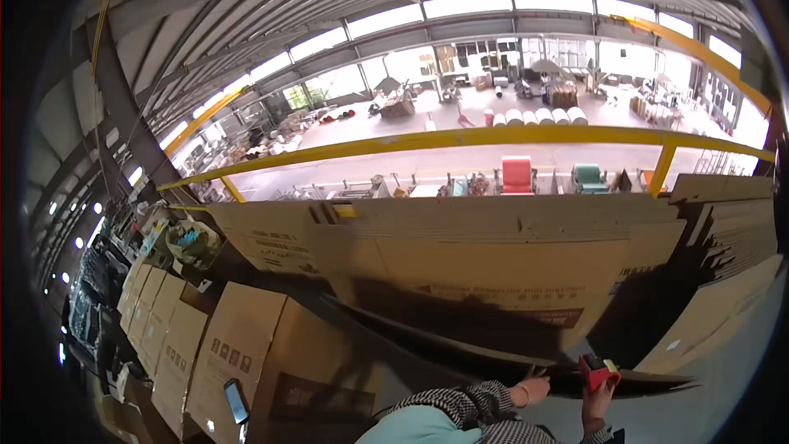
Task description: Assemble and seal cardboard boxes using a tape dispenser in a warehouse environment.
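Observation:
My right hand (597,404) is closed around a red tape dispenser (597,372) with a yellowish edge, held upright at the lower right. Just left of it is my left hand (536,390), its fingers partly stretched out by the edge of a dark flat cardboard sheet (460,348). Whether those fingers touch the sheet, I cannot tell. Beyond both hands, large flattened cartons (493,259) lean upright along a yellow railing (427,141), with shadow across their lower part.
Closed brown cartons (238,337) stand in a row at the left, a phone (236,401) lying on one. Behind them is a bulging green sack (193,242). More cardboard sheets (715,312) lean at the right. Past the railing, a lower hall floor holds white rolls (542,117) and machines.

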Demonstrator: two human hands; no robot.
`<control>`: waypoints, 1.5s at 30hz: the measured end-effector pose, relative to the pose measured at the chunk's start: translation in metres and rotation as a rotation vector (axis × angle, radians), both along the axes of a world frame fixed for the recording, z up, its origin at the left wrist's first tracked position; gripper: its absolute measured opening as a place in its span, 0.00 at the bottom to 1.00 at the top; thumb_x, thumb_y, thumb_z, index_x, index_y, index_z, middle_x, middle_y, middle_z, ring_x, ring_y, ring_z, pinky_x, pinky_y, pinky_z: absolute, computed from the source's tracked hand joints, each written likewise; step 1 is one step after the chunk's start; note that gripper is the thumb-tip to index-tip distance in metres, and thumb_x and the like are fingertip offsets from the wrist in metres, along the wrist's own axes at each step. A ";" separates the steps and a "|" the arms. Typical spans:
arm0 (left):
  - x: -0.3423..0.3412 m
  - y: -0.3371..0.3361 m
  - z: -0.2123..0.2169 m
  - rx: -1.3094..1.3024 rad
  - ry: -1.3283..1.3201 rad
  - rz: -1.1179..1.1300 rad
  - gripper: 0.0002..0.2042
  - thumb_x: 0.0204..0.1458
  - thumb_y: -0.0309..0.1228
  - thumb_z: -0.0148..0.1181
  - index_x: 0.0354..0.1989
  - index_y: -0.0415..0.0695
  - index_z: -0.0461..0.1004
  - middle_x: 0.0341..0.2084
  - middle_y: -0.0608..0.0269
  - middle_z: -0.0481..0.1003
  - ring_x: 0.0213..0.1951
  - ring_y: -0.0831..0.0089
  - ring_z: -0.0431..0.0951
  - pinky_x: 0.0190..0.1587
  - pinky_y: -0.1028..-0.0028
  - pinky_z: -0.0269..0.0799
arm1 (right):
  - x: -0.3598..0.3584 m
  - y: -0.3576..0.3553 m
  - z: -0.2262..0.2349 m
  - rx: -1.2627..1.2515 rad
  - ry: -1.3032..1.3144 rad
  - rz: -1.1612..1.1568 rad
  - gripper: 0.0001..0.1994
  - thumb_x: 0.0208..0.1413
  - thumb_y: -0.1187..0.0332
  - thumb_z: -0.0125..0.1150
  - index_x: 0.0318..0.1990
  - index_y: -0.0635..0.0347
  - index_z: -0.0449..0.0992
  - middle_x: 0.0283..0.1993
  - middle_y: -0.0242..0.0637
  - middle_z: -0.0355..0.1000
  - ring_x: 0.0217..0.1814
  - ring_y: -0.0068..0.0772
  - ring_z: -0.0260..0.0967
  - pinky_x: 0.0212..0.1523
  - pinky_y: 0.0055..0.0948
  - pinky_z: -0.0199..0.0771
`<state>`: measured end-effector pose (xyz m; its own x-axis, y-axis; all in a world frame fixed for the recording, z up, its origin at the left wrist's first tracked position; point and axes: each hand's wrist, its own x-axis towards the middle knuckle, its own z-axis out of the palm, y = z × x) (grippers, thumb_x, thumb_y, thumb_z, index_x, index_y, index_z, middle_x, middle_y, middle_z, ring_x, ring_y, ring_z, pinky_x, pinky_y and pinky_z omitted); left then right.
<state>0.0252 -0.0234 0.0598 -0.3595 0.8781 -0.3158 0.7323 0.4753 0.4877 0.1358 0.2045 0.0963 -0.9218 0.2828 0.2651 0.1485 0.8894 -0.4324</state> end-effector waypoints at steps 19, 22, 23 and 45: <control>-0.011 0.021 -0.072 0.141 -0.181 -0.059 0.16 0.57 0.26 0.48 0.46 0.22 0.71 0.58 0.28 0.63 0.53 0.49 0.73 0.58 0.62 0.68 | 0.011 -0.026 0.030 -0.056 -0.004 -0.047 0.39 0.44 0.66 0.73 0.64 0.62 0.59 0.65 0.59 0.52 0.67 0.62 0.51 0.66 0.47 0.56; -0.012 0.021 -0.043 0.016 -0.252 -0.096 0.17 0.58 0.26 0.47 0.48 0.22 0.70 0.58 0.28 0.64 0.53 0.48 0.73 0.59 0.61 0.67 | 0.014 -0.021 0.028 0.066 0.023 -0.051 0.39 0.45 0.65 0.73 0.64 0.63 0.59 0.65 0.59 0.52 0.67 0.62 0.52 0.65 0.47 0.57; -0.011 0.018 -0.030 -0.073 -0.265 -0.127 0.16 0.58 0.26 0.47 0.48 0.23 0.71 0.57 0.29 0.64 0.53 0.48 0.73 0.59 0.60 0.67 | 0.015 -0.024 0.031 0.077 0.035 -0.038 0.39 0.45 0.65 0.73 0.64 0.63 0.59 0.64 0.59 0.53 0.66 0.62 0.53 0.65 0.47 0.58; 0.012 0.005 -0.003 0.043 -0.131 -0.061 0.16 0.59 0.29 0.44 0.47 0.32 0.74 0.60 0.39 0.65 0.65 0.47 0.61 0.66 0.34 0.40 | 0.025 -0.034 0.036 0.088 0.083 -0.030 0.37 0.42 0.70 0.74 0.61 0.61 0.61 0.63 0.57 0.52 0.65 0.60 0.53 0.65 0.47 0.56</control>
<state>0.0371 -0.0185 0.0568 -0.2636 0.9105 -0.3185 0.6880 0.4089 0.5996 0.1608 0.1708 0.1322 -0.8871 0.2826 0.3651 0.1431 0.9201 -0.3646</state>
